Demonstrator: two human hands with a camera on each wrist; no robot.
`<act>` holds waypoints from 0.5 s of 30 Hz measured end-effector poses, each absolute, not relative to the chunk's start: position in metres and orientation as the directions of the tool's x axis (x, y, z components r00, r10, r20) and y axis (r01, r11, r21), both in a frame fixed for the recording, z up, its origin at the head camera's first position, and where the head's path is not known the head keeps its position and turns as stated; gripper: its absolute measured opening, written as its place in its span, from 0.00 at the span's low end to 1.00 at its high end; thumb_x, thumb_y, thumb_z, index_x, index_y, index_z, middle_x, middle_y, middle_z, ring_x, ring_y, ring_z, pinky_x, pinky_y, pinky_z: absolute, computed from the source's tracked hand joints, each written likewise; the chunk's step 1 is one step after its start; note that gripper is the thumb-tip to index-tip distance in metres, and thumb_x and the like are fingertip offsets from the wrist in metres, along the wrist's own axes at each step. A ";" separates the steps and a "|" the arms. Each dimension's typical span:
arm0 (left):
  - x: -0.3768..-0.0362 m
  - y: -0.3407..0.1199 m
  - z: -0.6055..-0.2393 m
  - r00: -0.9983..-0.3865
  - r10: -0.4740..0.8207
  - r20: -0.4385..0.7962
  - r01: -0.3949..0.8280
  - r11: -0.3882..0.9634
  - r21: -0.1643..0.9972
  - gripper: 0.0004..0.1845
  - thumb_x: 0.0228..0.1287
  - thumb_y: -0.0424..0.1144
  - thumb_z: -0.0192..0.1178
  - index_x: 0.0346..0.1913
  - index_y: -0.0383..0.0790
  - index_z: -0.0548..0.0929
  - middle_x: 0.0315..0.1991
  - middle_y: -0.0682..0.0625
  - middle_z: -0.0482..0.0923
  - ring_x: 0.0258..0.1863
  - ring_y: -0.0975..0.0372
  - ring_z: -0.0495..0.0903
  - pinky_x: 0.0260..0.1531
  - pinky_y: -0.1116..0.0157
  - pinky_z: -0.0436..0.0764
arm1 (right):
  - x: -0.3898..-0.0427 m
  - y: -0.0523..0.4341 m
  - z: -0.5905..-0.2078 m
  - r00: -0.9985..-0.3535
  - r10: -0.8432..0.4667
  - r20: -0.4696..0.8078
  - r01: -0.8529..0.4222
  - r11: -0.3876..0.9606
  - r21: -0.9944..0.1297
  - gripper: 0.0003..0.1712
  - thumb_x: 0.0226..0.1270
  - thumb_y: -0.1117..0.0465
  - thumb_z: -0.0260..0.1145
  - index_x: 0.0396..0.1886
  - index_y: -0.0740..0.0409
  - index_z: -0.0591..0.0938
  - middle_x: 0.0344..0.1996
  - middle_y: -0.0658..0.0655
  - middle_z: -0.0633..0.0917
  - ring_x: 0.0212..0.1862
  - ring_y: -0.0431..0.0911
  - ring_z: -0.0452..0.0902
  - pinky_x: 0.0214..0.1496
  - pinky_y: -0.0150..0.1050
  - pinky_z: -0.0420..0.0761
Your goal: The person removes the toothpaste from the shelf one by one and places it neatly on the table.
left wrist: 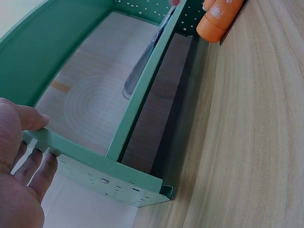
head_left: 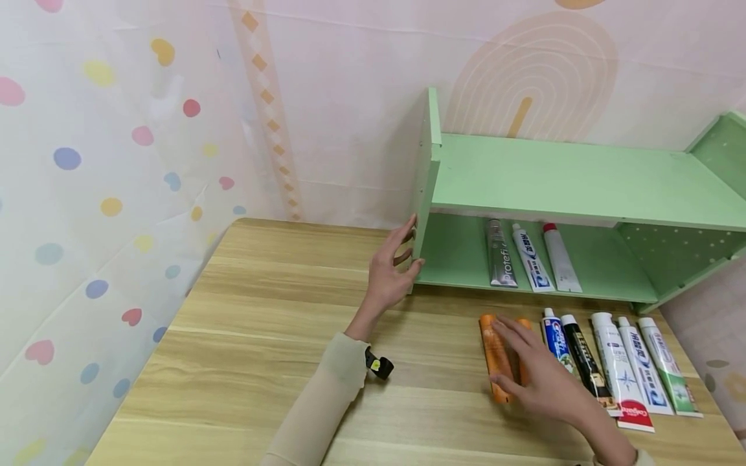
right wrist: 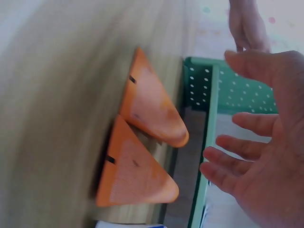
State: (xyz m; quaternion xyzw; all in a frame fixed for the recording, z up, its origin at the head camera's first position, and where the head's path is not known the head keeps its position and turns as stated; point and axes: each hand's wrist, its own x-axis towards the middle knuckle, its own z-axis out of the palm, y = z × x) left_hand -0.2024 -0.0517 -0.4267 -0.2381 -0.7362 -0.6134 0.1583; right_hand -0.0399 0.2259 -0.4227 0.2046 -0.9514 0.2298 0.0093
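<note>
My left hand (head_left: 389, 272) holds the left side panel (head_left: 430, 175) of a green shelf, thumb on its inner side and fingers outside. The left wrist view shows the same thumb (left wrist: 33, 118) over the panel's edge. My right hand (head_left: 544, 375) is spread above two orange toothpaste tubes (head_left: 497, 359) lying side by side on the table. In the right wrist view its fingers are apart with nothing between them, and both orange tubes (right wrist: 152, 104) lie beside the palm. From above, the hand partly hides the second orange tube (head_left: 524, 323).
On the lower shelf board lie a grey tube (head_left: 501, 255), a white-and-blue tube (head_left: 532, 259) and a red-capped white tube (head_left: 561, 259). Right of the orange tubes, a blue tube (head_left: 557, 340), a black tube (head_left: 585, 359) and several white ones (head_left: 612, 349) form a row on the wooden table (head_left: 245, 362).
</note>
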 end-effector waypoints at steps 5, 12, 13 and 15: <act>-0.202 -0.051 -0.426 -0.841 0.150 0.520 0.539 0.128 0.833 0.46 0.63 0.22 0.65 0.79 0.61 0.64 0.72 0.51 0.72 0.71 0.55 0.73 0.62 0.56 0.83 | -0.046 0.235 -0.413 -0.932 -0.337 0.134 -0.357 0.790 -0.499 0.55 0.62 0.49 0.77 0.83 0.44 0.56 0.79 0.64 0.62 0.74 0.70 0.61 0.62 0.77 0.72; -0.202 -0.052 -0.426 -0.837 0.161 0.522 0.542 0.125 0.831 0.46 0.63 0.22 0.64 0.79 0.61 0.64 0.71 0.51 0.71 0.71 0.55 0.73 0.62 0.57 0.82 | -0.051 0.251 -0.396 -0.955 -0.266 0.129 -0.290 0.752 -0.593 0.58 0.62 0.49 0.77 0.84 0.39 0.51 0.79 0.64 0.61 0.74 0.70 0.62 0.66 0.71 0.72; -0.202 -0.052 -0.426 -0.837 0.161 0.523 0.543 0.125 0.831 0.46 0.63 0.23 0.64 0.79 0.61 0.64 0.72 0.51 0.71 0.71 0.55 0.73 0.62 0.57 0.82 | -0.052 0.253 -0.394 -0.956 -0.261 0.137 -0.290 0.746 -0.600 0.58 0.63 0.49 0.77 0.84 0.38 0.51 0.79 0.64 0.61 0.73 0.68 0.63 0.70 0.61 0.74; -0.202 -0.052 -0.427 -0.838 0.161 0.522 0.542 0.126 0.831 0.46 0.63 0.23 0.64 0.79 0.61 0.64 0.72 0.51 0.71 0.71 0.55 0.73 0.62 0.58 0.82 | -0.055 0.258 -0.390 -0.957 -0.251 0.147 -0.287 0.732 -0.618 0.58 0.63 0.51 0.77 0.84 0.37 0.50 0.79 0.64 0.63 0.72 0.65 0.65 0.72 0.37 0.75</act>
